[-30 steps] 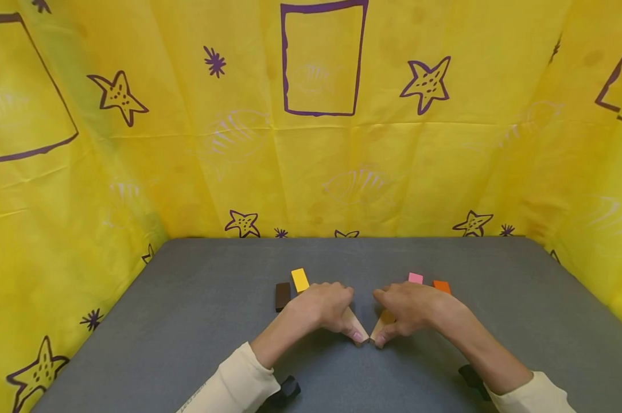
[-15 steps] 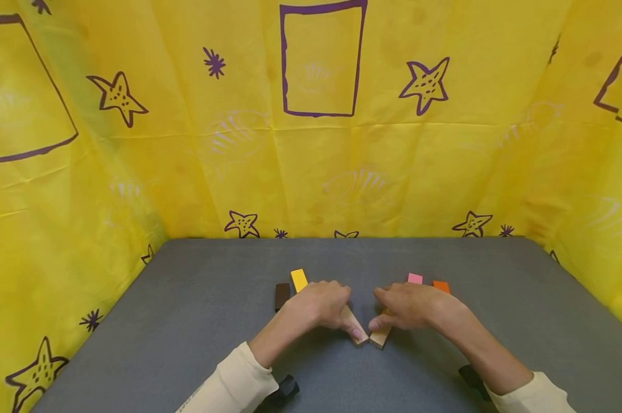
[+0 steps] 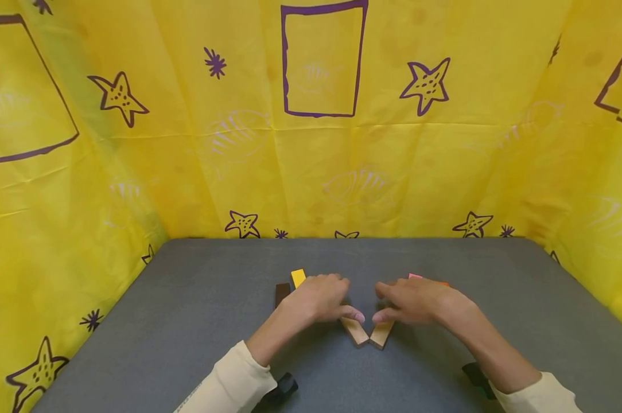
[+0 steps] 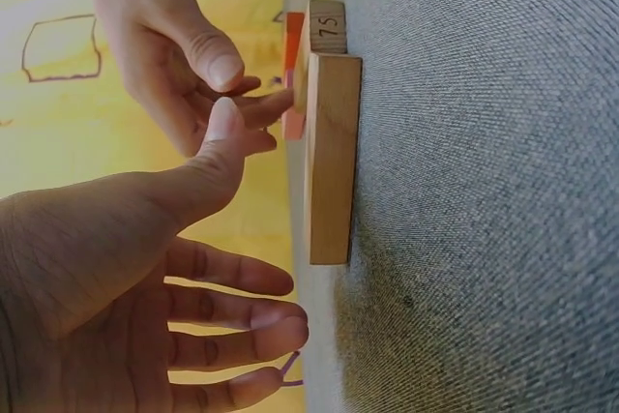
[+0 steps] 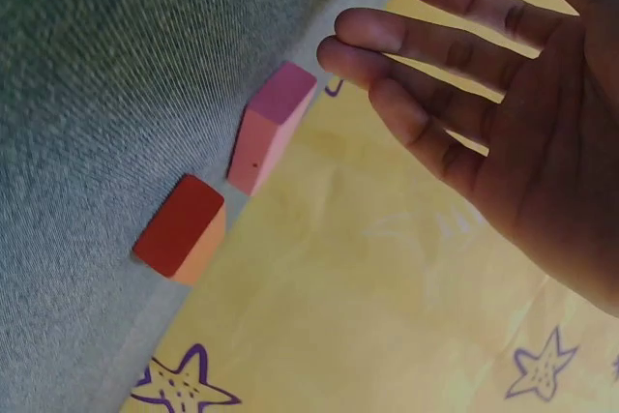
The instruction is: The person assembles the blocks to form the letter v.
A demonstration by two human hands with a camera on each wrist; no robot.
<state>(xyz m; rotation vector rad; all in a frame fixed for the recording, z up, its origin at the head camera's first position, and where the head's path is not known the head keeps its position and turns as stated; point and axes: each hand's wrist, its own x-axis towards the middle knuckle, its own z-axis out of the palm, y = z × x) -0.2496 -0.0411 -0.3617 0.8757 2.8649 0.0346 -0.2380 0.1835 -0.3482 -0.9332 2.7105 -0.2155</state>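
Note:
Two plain wooden blocks, a left one (image 3: 355, 332) and a right one (image 3: 381, 335), lie flat on the table, their near ends meeting in a V. My left hand (image 3: 318, 298) hovers over the left block, fingers relaxed and apart from it in the left wrist view. Over the right block is my right hand (image 3: 419, 301), its fingers loosely extended and holding nothing. Dark characters mark the end of the right block (image 4: 327, 28). The head view hides the far ends of both blocks behind the hands.
Beyond my left hand lie a yellow block (image 3: 298, 277) and a dark brown block (image 3: 282, 293). A pink block (image 5: 276, 123) and an orange-red block (image 5: 182, 227) lie beyond my right hand. A yellow patterned cloth (image 3: 311, 149) surrounds the grey table (image 3: 213, 275).
Both hands have let go of the plain blocks and lifted slightly, the right thumb coming off first. The two blocks stay in their V.

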